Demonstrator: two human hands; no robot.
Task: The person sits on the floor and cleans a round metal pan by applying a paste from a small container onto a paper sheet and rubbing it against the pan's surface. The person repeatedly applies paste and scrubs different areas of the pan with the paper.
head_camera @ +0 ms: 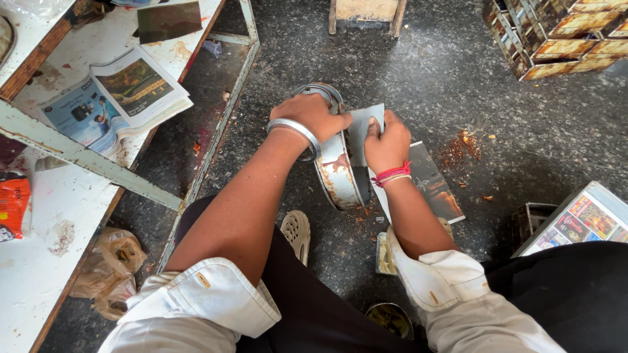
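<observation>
A rusty, white-painted metal ring (337,173) stands on edge on the dark floor in front of me. My left hand (313,114), with a steel bangle on its wrist, grips the top of the ring. My right hand (386,144), with red threads around its wrist, presses a grey sheet of abrasive paper (362,127) against the ring's side. Rust-coloured dust (461,147) lies on the floor to the right of the ring. A glossy dark magazine page (432,183) lies on the floor under my right wrist.
A white, stained metal shelf frame (78,157) stands at the left with an open magazine (118,98) on it. Stacked metal crates (556,36) sit at the top right. A printed sheet (582,222) lies at the right. A plastic bag (111,265) is at the lower left.
</observation>
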